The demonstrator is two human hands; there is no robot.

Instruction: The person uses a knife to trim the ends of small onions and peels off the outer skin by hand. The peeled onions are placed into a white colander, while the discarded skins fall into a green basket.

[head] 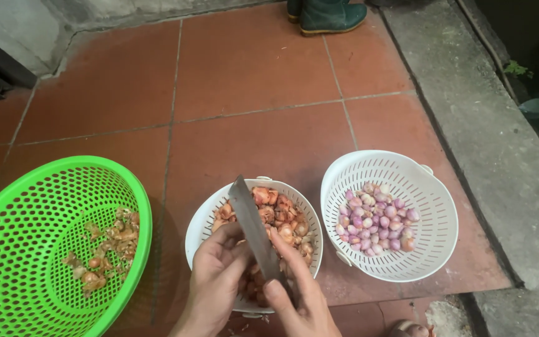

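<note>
I am mid-peel: my right hand (301, 293) wraps its grip round the knife (254, 228), blade angled up over the bowl of unpeeled shallots (276, 215). My left hand (216, 274) pinches something beside the blade; I judge it a shallot, mostly hidden. Next comes a careful paring cut. Peeled shallots (378, 218) lie to the right, skins (104, 249) to the left.

Left of frame: bright green perforated basket (14, 218), tan-brown peels (104, 249) inside. Centre: white colander (204, 221) with orange-brown shallots (276, 215), grey knife blade (252, 228). Right: white slotted colander (435, 237) with pink-purple peeled shallots (378, 218). Terracotta floor tiles (251, 81); dark green boot (332, 15) at top.
</note>
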